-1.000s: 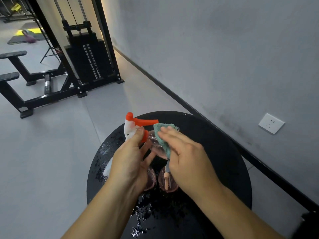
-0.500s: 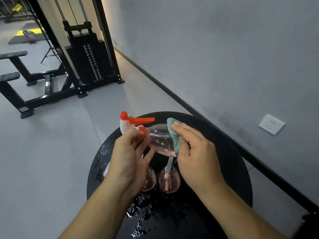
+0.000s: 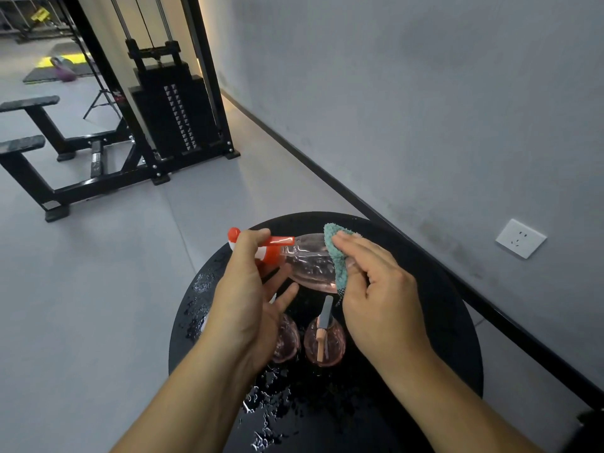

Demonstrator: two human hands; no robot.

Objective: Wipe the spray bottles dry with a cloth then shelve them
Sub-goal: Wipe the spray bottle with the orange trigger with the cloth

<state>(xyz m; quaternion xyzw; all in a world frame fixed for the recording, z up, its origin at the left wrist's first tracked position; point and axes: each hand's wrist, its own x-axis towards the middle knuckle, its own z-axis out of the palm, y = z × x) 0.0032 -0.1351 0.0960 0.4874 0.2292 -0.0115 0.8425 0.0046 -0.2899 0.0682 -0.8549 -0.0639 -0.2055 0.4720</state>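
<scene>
- Left hand (image 3: 243, 308) holds the bottle (image 3: 310, 263) at its orange-and-white spray head (image 3: 261, 248): thumb and forefinger closed round the neck, other fingers loose and spread below.
- Bottle is clear pinkish plastic, lying on its side in the air above the far half of the table, head to the left, base to the right.
- Right hand (image 3: 376, 286) presses a teal cloth (image 3: 338, 256) against the bottle's base end; fingers lie flat over the cloth, thumb tucked under, so the cloth is pinched between hand and bottle.
- Cloth wraps over the top and near side of the bottle; a strip hangs down below it.
- Table (image 3: 441, 322) is round and black, top wet: water beads along the left edge and a bigger scatter toward the near edge between the forearms.
- Two more pinkish bottles stand near the table's middle, under the hands: one (image 3: 287, 338) partly hidden behind the left hand, the second (image 3: 325, 341) just right of it, with a pale trigger head showing on top. Cannot tell if they touch.
- Table stands close to a grey wall (image 3: 425, 109) with a black skirting strip; white socket (image 3: 520, 238) on the wall to the right.
- Beyond the table, black weight-stack machine (image 3: 170, 109) on the grey floor; padded bench (image 3: 29, 125) to its left.
</scene>
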